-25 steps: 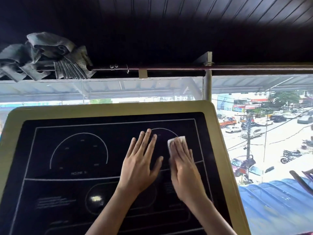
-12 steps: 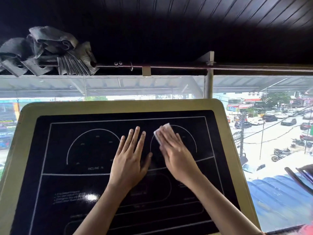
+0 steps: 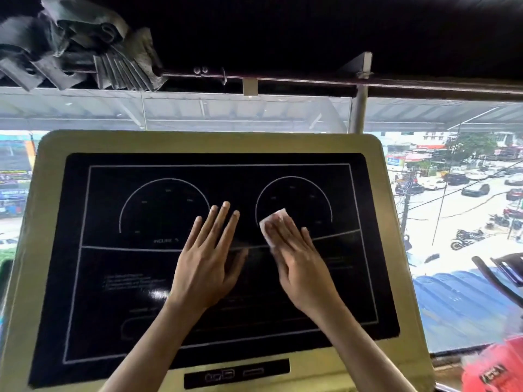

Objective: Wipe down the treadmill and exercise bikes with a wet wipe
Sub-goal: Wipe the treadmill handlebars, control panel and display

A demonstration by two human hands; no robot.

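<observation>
The left hand (image 3: 206, 267) is laid flat at the centre of the console (image 3: 48, 222). The right hand (image 3: 302, 267) is laid flat just right of the console's centre. The wet wipe (image 3: 276, 222) is held under the right hand's fingers against the console face, inside the console's right-hand dial outline (image 3: 294, 178). A port strip (image 3: 237, 373) is set into the console's lower edge. A rod (image 3: 311, 80) is mounted above and behind the console, and a bunched curtain (image 3: 76, 43) is hung above the console's upper left corner. A post (image 3: 360, 111) is located behind the console's upper right corner.

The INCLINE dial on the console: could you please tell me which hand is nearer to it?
Left. The left hand lies flat just right of the INCLINE dial, fingertips at its edge; the right hand presses the wet wipe on the other dial, farther right.
</observation>
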